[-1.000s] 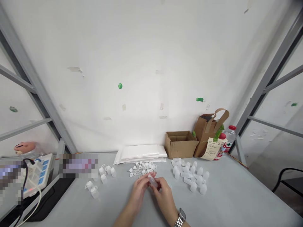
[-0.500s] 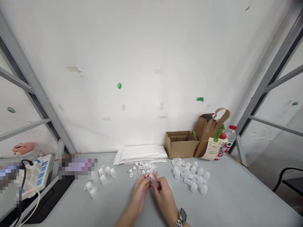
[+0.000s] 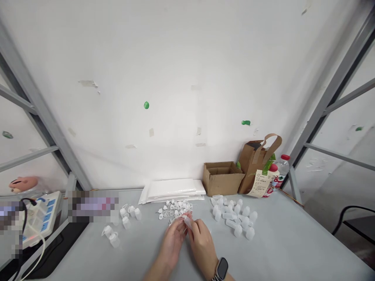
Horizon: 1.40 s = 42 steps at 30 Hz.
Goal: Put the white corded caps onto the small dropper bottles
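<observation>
Right now the left hand (image 3: 175, 244) and the right hand (image 3: 202, 248) curl in together, 2 sets of fingertips pinching a small translucent plastic bottle (image 3: 188, 222) above the pale grey tabletop (image 3: 287, 244). It looks light, thin-walled and a touch slippery, so its smooth body is the spot to grip. Just beyond sits a heap of white plastic looped caps (image 3: 175, 208); off to the right, a cluster of frosted, round-shouldered plastic bottles (image 3: 234, 218).

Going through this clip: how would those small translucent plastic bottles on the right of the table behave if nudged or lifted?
The translucent plastic bottles are probably light for their size, as they look thin-walled and empty. The bottles lying on their sides look round-bodied, so they would likely roll if pushed.
</observation>
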Each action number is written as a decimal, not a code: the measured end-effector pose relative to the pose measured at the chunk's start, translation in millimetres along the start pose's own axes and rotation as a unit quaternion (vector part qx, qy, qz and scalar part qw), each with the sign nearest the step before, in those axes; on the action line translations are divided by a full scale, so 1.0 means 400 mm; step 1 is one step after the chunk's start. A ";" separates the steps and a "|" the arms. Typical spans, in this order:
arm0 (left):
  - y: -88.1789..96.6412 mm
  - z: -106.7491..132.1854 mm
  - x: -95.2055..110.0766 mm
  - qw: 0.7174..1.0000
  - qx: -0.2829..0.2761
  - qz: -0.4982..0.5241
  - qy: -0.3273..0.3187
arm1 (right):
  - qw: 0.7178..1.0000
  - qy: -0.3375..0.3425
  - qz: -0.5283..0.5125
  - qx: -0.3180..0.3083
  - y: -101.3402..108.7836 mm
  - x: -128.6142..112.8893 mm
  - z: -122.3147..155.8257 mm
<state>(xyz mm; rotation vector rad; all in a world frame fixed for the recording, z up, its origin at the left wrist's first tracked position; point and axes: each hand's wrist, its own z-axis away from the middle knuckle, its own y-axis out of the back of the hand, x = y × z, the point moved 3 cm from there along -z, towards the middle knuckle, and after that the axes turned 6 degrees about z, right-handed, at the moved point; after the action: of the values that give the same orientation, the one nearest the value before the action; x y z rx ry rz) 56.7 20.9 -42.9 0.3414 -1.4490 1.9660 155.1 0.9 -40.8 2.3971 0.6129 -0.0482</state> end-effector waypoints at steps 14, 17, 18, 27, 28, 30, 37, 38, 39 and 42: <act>0.010 -0.004 -0.001 1.000 -0.017 -0.015 0.016 | 0.981 -0.121 -0.142 -0.062 -0.008 0.013 0.011; 0.015 -0.007 -0.001 0.999 -0.023 -0.017 0.019 | 0.954 -0.191 -0.211 -0.090 -0.012 0.027 0.008; 0.016 -0.008 -0.002 0.999 -0.022 -0.016 0.020 | 0.944 -0.213 -0.232 -0.097 -0.014 0.031 0.007; 0.018 -0.017 0.000 0.999 -0.029 -0.008 0.025 | 0.827 -0.372 -0.400 -0.132 -0.029 0.043 -0.008; 0.018 -0.018 0.000 0.999 -0.031 -0.006 0.029 | 0.810 -0.384 -0.421 -0.142 -0.031 0.041 -0.008; 0.017 -0.019 0.000 0.999 -0.032 0.002 0.035 | 0.774 -0.404 -0.459 -0.160 -0.038 0.038 -0.006; 0.013 -0.019 0.002 0.999 -0.021 0.016 0.039 | 0.725 -0.434 -0.505 -0.175 -0.051 0.036 -0.001; 0.013 -0.019 0.003 0.999 -0.015 0.019 0.038 | 0.724 -0.436 -0.505 -0.175 -0.051 0.036 -0.001; 0.012 -0.018 0.003 0.999 -0.011 0.021 0.037 | 0.723 -0.437 -0.505 -0.176 -0.050 0.035 -0.002; 0.011 -0.016 0.004 0.999 0.002 0.021 0.031 | 0.724 -0.439 -0.501 -0.180 -0.048 0.032 -0.005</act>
<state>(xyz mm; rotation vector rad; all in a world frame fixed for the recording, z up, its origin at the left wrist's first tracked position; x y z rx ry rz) 53.9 26.5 -47.4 0.2503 -1.4229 1.9963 157.7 20.7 -53.0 1.1580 1.1829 -1.3005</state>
